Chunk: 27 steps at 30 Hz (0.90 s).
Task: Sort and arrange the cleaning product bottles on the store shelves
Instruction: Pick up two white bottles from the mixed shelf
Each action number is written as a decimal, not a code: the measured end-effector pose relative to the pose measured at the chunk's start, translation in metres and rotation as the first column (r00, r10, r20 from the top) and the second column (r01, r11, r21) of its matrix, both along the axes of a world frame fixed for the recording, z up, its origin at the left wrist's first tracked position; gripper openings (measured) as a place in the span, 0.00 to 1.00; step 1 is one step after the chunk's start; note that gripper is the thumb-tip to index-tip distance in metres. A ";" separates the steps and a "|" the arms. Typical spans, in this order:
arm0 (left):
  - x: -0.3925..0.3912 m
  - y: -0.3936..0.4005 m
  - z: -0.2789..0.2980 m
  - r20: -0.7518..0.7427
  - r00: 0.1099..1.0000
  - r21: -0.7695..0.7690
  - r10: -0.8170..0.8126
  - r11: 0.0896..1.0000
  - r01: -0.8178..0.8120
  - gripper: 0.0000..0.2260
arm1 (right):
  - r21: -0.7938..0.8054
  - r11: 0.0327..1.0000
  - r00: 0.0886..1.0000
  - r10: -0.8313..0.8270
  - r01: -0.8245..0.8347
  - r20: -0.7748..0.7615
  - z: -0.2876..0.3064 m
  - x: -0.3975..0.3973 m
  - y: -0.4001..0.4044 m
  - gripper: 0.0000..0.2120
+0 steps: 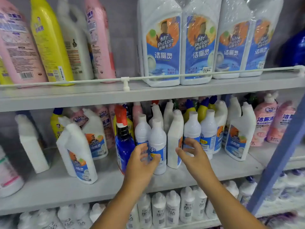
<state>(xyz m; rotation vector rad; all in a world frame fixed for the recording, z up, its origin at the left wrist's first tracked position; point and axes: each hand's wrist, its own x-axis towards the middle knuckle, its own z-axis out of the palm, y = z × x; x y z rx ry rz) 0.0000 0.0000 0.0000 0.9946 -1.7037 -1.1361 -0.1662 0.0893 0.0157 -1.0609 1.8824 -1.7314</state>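
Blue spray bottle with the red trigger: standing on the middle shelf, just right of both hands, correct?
Not quite. The head view shows the blue spray bottle with the red trigger standing on the grey middle shelf, but to the left of both hands, beside the left hand; the right hand is further right.

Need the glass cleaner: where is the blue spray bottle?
The blue spray bottle with red trigger stands mid-frame on the middle shelf, just left of the left hand.
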 end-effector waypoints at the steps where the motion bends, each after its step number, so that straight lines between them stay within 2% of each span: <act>1: -0.006 -0.005 -0.001 0.008 1.000 -0.030 0.002 1.000 -0.002 0.19 | -0.005 1.000 1.000 -0.018 0.018 -0.020 0.000 -0.001 -0.006 0.19; 5: -0.027 -0.024 -0.017 0.052 0.997 -0.069 0.051 0.997 -0.047 0.26 | 0.026 0.998 0.992 -0.060 0.064 -0.108 -0.008 -0.002 -0.024 0.18; 8: -0.039 -0.023 -0.019 0.182 0.973 -0.158 0.145 0.980 -0.116 0.36 | 0.006 0.993 0.985 -0.114 0.116 -0.128 -0.016 -0.001 -0.030 0.19; 10: -0.044 -0.021 -0.022 0.247 0.954 -0.169 0.171 0.977 -0.131 0.38 | -0.007 0.990 0.983 -0.138 0.138 -0.123 -0.020 -0.001 -0.032 0.18; 15: -0.040 -0.019 -0.030 0.173 0.973 -0.075 0.156 0.987 -0.144 0.31 | -0.137 0.984 0.987 -0.125 0.110 -0.104 -0.011 0.006 -0.030 0.12; 17: -0.027 -0.010 -0.025 0.164 0.967 -0.081 0.197 0.979 -0.186 0.27 | -0.153 0.988 0.996 -0.042 0.029 -0.082 -0.012 0.012 -0.030 0.10; 19: -0.011 0.000 -0.016 0.152 0.956 -0.101 0.249 0.967 -0.236 0.25 | -0.096 0.992 0.995 0.077 -0.083 -0.071 -0.015 0.020 -0.037 0.08; 22: 0.012 0.009 -0.004 0.145 0.935 -0.123 0.323 0.944 -0.307 0.26 | 0.008 0.971 0.968 0.237 -0.237 -0.081 -0.022 0.032 -0.059 0.13; 27: 0.041 0.020 0.003 0.152 0.898 -0.077 0.412 0.911 -0.405 0.25 | 0.019 0.983 0.965 0.185 -0.185 -0.187 -0.041 0.044 -0.109 0.18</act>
